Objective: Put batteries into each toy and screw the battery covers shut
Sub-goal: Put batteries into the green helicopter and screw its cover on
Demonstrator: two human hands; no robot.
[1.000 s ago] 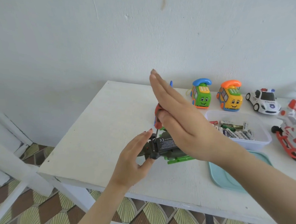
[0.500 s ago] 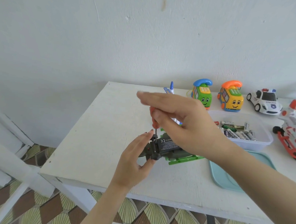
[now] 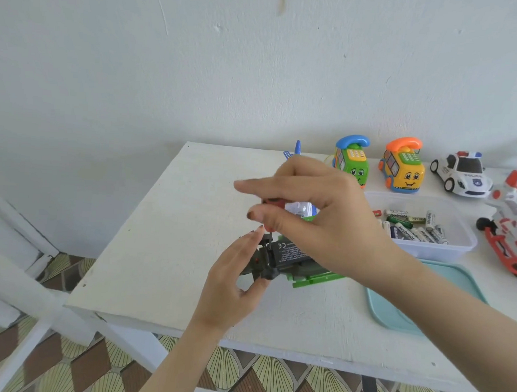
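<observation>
Green toy (image 3: 312,279) lies belly up near the middle of the white table (image 3: 173,251), and we see its dark battery cover (image 3: 290,253) with white print facing the camera. Left hand (image 3: 235,272) grips the toy's left end, thumb on the near side, fingertips on the far side. Right hand (image 3: 325,217) pinches the red handle of the screwdriver (image 3: 273,201), with the index finger stretched out leftward. The thin shaft stands upright, its tip down at the cover's left edge.

To the right we spot a clear tub (image 3: 464,247) holding loose batteries (image 3: 414,228), and a teal lid (image 3: 395,308) lies flat just on its near side. Along the far edge stand a green phone bus (image 3: 353,162), a yellow phone bus (image 3: 404,170) and a white police car (image 3: 462,175). At the right edge of the table lies a red-and-white toy (image 3: 513,233).
</observation>
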